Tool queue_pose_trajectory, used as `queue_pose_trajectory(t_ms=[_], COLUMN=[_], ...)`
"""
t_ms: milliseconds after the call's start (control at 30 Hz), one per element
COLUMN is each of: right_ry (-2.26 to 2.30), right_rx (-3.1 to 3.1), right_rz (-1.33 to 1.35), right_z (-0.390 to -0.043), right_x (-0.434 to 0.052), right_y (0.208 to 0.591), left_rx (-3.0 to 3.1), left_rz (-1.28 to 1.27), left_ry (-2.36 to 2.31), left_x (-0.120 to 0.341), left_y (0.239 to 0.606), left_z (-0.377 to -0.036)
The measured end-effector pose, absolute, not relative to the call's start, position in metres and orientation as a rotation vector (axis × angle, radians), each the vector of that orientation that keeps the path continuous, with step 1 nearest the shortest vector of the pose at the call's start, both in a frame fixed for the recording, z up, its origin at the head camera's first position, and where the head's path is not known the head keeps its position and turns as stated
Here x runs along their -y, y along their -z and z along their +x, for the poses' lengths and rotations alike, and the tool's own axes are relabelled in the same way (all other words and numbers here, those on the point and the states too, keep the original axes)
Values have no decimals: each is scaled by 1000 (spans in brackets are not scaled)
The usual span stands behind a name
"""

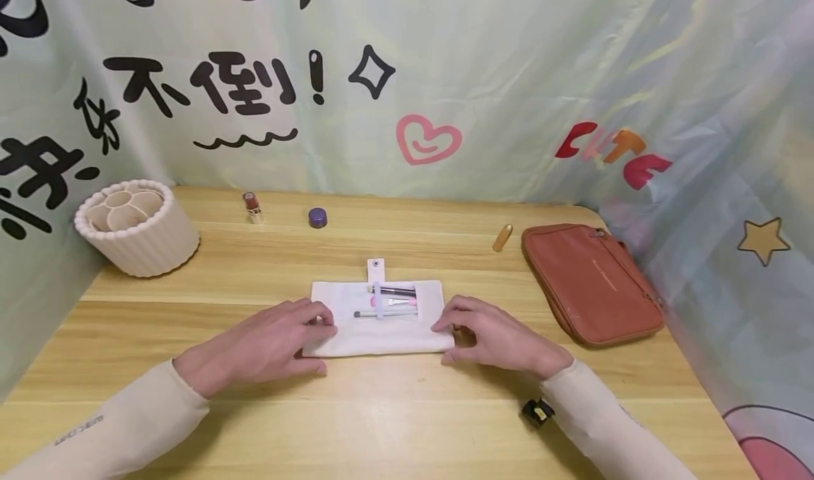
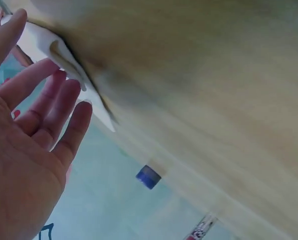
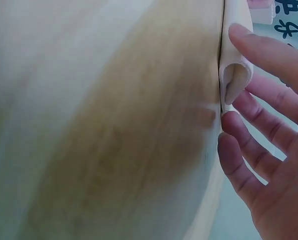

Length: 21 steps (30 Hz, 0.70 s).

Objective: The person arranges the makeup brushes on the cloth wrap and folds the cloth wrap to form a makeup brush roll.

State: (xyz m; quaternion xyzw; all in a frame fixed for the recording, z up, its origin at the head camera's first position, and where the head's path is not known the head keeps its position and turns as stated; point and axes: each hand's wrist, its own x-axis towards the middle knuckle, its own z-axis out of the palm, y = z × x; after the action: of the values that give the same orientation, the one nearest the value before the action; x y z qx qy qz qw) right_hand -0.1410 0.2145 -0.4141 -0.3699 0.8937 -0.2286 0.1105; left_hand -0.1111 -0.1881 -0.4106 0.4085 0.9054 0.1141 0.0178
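Hands are framing a white fabric brush pouch (image 1: 381,317) lying flat near the middle of the wooden table (image 1: 407,409). The left hand (image 1: 267,346) is resting on the pouch's left end, fingers (image 2: 64,107) nearly straight and touching the folded cloth edge, while the right hand (image 1: 492,338) is sitting at the right end, fingers (image 3: 268,55) lightly bent against the rolled hem; neither is closing round the cloth as far as the wrist views are showing. Slim makeup brushes (image 1: 389,303) are lying tucked under a pale elastic band (image 1: 378,300), and a snap tab (image 1: 376,268) is sticking out on the far side. The pouch is looking soft, thin and light, likely to sag or spill its brushes if lifted by one corner; the two short ends, where the fabric is doubled, are appearing to be the soundest places to take hold. Far left, a ribbed cream organizer (image 1: 136,227) is standing; a lipstick (image 1: 253,207), a purple cap (image 1: 317,217) and a gold tube (image 1: 502,237) are dotting the far edge, and a brown zip case (image 1: 591,282) is lying to the right.
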Motion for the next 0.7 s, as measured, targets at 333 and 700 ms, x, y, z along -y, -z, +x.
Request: queue_pose_trajectory(t_ms=[333,700], right_ry=[680,698], right_rx=[-2618,-2604], right_rz=[-1111,-1116], right_z=[-145,-145], right_x=[-213,-213], right_y=[417,417], left_rx=[-2852,-2924], left_rz=[1335,1492], left_ry=[-386,-321], left_x=[187,185], left_y=[417,425], left_z=[-114,-118])
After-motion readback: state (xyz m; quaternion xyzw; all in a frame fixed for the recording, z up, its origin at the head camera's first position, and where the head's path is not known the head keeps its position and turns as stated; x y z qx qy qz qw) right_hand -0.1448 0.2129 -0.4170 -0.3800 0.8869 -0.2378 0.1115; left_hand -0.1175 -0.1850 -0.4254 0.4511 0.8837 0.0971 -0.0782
